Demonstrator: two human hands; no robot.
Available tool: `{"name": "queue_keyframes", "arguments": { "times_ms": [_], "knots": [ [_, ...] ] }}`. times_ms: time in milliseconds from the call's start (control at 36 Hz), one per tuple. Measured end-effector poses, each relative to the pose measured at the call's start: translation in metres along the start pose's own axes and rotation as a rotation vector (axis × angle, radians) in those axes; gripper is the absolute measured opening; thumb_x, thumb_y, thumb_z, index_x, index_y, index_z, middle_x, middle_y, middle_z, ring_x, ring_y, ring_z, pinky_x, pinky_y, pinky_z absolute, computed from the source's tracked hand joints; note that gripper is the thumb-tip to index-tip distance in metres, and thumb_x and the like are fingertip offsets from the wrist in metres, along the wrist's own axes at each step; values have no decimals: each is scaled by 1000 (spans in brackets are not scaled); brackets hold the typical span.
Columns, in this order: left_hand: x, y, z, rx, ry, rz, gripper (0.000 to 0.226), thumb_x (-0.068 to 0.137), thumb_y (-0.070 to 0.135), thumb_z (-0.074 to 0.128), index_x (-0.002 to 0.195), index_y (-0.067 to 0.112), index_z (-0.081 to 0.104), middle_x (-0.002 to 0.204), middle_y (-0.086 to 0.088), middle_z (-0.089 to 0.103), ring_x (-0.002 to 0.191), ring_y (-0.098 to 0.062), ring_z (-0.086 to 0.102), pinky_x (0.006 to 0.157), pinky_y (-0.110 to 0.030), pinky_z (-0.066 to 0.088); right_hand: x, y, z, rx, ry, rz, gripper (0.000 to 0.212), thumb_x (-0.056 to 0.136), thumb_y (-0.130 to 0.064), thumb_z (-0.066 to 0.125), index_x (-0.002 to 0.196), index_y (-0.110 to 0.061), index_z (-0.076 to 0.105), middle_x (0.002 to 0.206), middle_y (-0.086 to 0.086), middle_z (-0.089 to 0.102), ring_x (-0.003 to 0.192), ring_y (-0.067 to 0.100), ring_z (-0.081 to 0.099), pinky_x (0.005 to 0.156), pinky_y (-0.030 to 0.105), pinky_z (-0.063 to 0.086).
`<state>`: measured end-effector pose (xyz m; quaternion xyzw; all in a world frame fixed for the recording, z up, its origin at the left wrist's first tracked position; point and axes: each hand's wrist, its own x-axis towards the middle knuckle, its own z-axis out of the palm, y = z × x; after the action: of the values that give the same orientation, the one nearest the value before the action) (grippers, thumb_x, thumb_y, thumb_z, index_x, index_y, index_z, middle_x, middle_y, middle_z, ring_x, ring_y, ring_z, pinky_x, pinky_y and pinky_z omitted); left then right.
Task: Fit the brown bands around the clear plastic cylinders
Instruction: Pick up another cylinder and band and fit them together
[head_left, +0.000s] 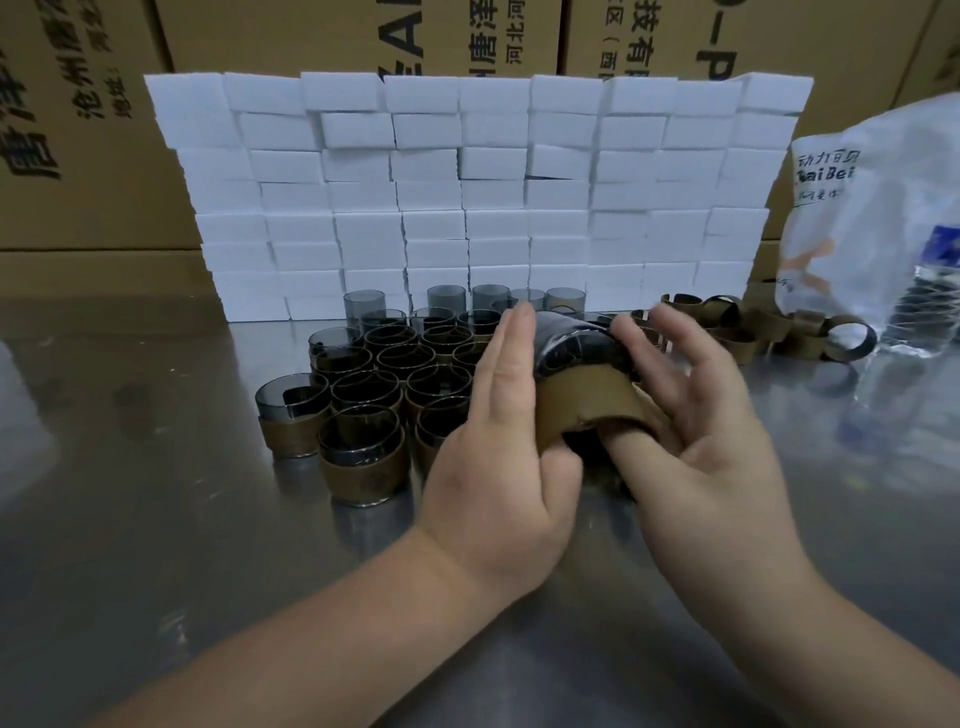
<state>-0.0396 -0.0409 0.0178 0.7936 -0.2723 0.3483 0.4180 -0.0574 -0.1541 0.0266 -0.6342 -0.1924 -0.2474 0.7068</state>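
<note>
Brown band (587, 410), cylinder (571, 345), bag (878, 145) marked "Bei"

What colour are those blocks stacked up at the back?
The blocks are white, best seen in the head view.

Head-worn wide view, forward and down, close over the table (156, 519).
</note>
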Motion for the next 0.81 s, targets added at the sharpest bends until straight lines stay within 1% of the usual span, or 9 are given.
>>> {"name": "queue_keyframes", "arguments": {
  "times_ms": [83, 250, 306, 389, 500, 583, 667, 722, 806],
  "knots": [
    [2, 0, 2, -200, 105, -93, 56, 75, 29, 27, 131, 33, 20, 139, 3, 39, 127, 1, 34, 101, -4, 23, 1, 2, 1, 45, -12, 24, 61, 78, 13, 63, 112, -36, 47, 125, -27, 49, 115, -12, 50, 90, 7, 42],
    [2, 3, 8, -468, 227, -191, 47, 80, 15, 32, 120, 39, 38, 102, 42, 55, 107, 21, 46, 90, -1, 32, 1, 1, -3, -201, -22, -82, 59, 58, -30, 70, 110, -50, 49, 138, -30, 34, 116, -19, 43, 86, 7, 40],
    [1, 5, 9, -567, 226, -224, 45, 81, 16, 34, 118, 39, 45, 108, 36, 59, 112, 11, 50, 98, -16, 38, 1, 3, -3, -203, -53, -97, 57, 55, -43, 67, 108, -58, 53, 141, -26, 37, 124, -9, 42, 97, 21, 41],
    [1, 9, 9, -684, 228, -297, 42, 82, 30, 40, 122, 31, 53, 117, 12, 63, 116, -8, 55, 101, -42, 42, 0, 7, -2, -98, -161, -80, 71, 57, -42, 70, 119, -61, 43, 143, -13, 42, 126, 4, 46, 105, 39, 40],
    [2, 10, 9, -695, 213, -334, 49, 87, 26, 35, 132, 15, 48, 118, 12, 62, 113, 1, 54, 95, -18, 42, 1, 10, 0, -89, -212, -54, 82, 57, -41, 72, 124, -63, 32, 153, -10, 28, 123, -1, 48, 93, 19, 44],
    [1, 9, 9, -711, 142, -350, 51, 82, 43, 41, 131, 28, 45, 126, 5, 59, 120, -8, 52, 102, -37, 42, 0, 12, -2, -122, -179, -68, 72, 62, -41, 66, 125, -50, 35, 130, -31, 49, 116, -8, 51, 87, 7, 42],
    [2, 8, 8, -660, 86, -329, 61, 77, 55, 36, 133, 31, 41, 131, -2, 55, 124, -19, 49, 104, -49, 37, -1, 12, -5, -210, -128, -62, 61, 64, -46, 56, 121, -54, 37, 138, -20, 47, 127, -5, 42, 100, 15, 39],
    [3, 5, 7, -529, 52, -272, 70, 81, 54, 32, 138, 15, 40, 134, -4, 52, 128, -17, 45, 107, -45, 34, -1, 9, -5, -296, -84, -53, 53, 65, -51, 48, 115, -61, 36, 148, -11, 37, 134, -2, 33, 111, 25, 32],
    [5, -1, 7, -285, 79, -194, 73, 84, 53, 23, 139, 8, 39, 130, 12, 48, 123, 14, 35, 104, -10, 26, -1, 8, -3, -404, -93, -39, 50, 68, -57, 39, 116, -63, 29, 150, -13, 33, 136, -4, 27, 114, 29, 26]
  ]
}}
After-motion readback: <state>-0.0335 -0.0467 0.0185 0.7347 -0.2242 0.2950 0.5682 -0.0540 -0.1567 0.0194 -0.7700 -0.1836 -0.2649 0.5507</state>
